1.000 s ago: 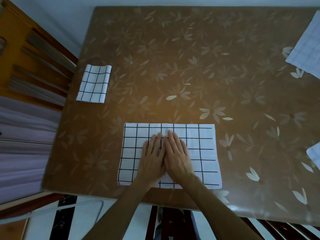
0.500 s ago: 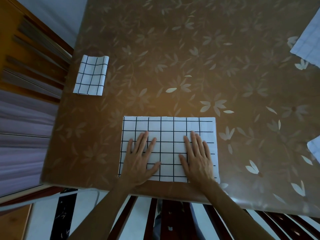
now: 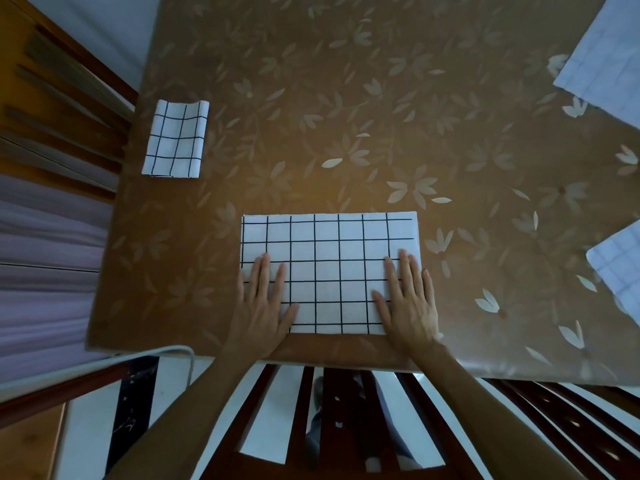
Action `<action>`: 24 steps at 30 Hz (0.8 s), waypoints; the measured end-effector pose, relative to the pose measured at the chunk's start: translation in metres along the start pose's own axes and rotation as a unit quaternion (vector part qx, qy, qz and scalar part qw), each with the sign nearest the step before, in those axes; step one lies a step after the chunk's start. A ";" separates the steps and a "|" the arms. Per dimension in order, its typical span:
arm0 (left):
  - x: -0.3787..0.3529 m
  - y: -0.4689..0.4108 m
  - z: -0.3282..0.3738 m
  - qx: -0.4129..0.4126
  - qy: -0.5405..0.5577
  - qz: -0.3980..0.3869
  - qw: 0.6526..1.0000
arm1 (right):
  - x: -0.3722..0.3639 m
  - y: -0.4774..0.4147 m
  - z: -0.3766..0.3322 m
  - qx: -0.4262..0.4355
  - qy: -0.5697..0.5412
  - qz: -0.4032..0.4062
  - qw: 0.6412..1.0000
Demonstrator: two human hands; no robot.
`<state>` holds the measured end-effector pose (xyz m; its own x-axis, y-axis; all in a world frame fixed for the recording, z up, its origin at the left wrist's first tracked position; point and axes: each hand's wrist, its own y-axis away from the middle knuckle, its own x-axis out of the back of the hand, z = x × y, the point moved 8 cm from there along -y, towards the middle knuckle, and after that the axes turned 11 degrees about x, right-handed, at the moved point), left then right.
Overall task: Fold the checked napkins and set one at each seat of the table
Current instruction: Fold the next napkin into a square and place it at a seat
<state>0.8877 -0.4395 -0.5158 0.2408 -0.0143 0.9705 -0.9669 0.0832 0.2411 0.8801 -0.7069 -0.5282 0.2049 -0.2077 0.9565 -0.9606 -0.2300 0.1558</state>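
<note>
Two grips lie flat and unclenched on the checked napkin (image 3: 329,258), fingers straight: left grip (image 3: 263,306) at its left end, right grip (image 3: 408,303) at its right end. The napkin lies between them at the counter's (image 3: 346,98) near edge; a folded napkin (image 3: 175,140) sits beyond the left grip.

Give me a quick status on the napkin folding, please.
Left hand and right hand open, pressing flat on the large checked napkin. Small folded napkin lies far left. Nothing in the way.
</note>
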 end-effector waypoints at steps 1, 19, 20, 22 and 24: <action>0.003 0.002 0.011 -0.010 0.014 0.010 1.000 | 0.001 0.000 -0.001 -0.006 -0.009 0.004 1.000; 0.023 0.038 0.176 -0.249 0.046 0.050 0.966 | 0.024 0.059 0.011 -0.048 -0.158 0.067 0.984; 0.023 0.039 0.175 -0.240 0.049 0.044 0.968 | 0.027 0.061 0.011 -0.041 -0.163 0.072 0.983; 0.023 0.042 0.173 -0.225 0.056 0.035 0.972 | 0.034 0.067 0.014 -0.040 -0.178 0.080 0.980; 0.023 0.044 0.170 -0.211 0.061 0.032 0.975 | 0.037 0.074 0.017 -0.042 -0.190 0.072 0.978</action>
<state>0.8365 -0.6051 -0.4821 0.2147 0.1215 0.9691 -0.8656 0.4832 0.1312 0.8203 -0.7477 -0.4854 0.1056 -0.5741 0.8120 -0.9935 -0.0961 0.0613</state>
